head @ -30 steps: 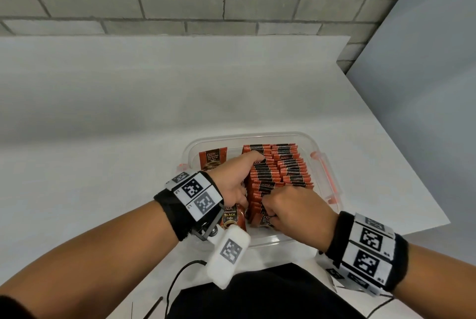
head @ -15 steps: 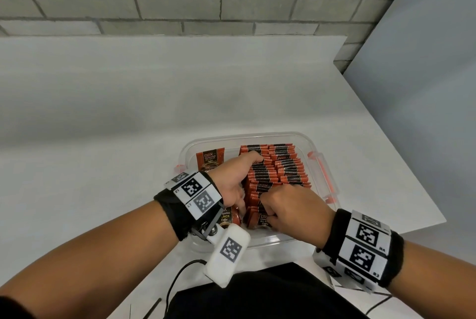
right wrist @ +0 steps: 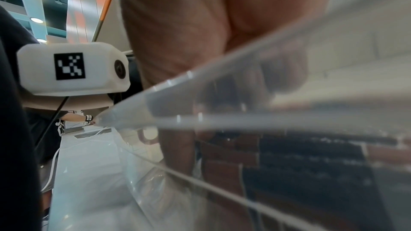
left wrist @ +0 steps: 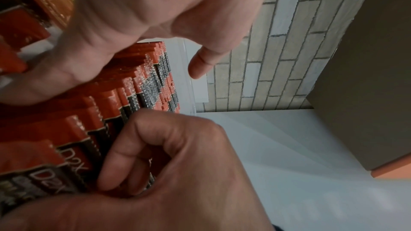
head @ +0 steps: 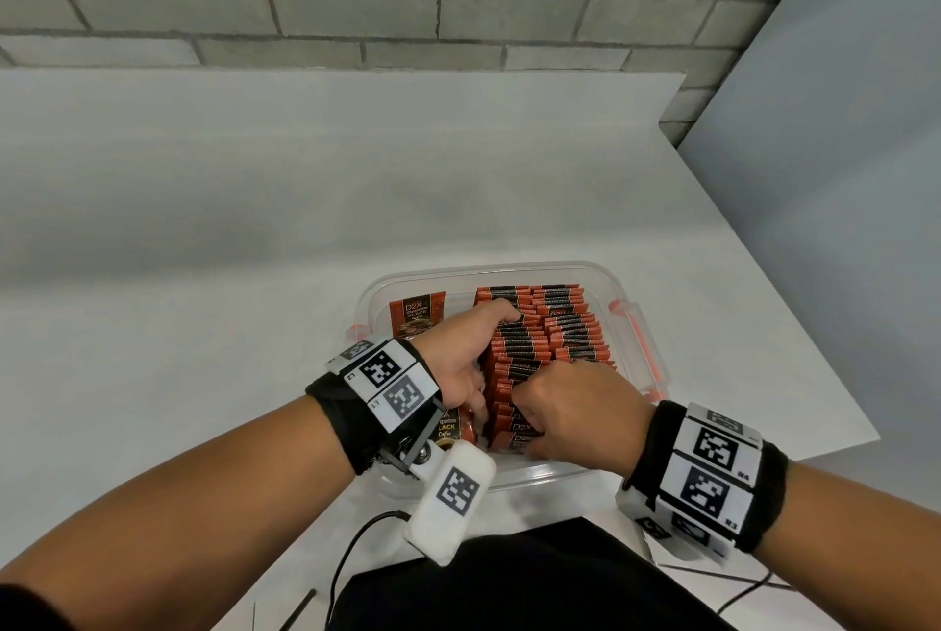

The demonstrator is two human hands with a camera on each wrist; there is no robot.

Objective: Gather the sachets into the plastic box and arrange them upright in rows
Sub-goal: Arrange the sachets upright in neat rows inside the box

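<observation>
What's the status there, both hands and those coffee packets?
Left hand flat against the upright sachets. Right hand pinching near-end ones. Plastic box nearly full. Nothing blocking.

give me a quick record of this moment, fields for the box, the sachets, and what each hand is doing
box: clear plastic box with orange latches, on white table
sachets: red-and-black sachets standing upright in two rows at right; loose sachet leaning at far left
left hand: left hand laid along the left row, thumb free
right hand: right hand curled, grip on the nearest sachets of the left row
</observation>
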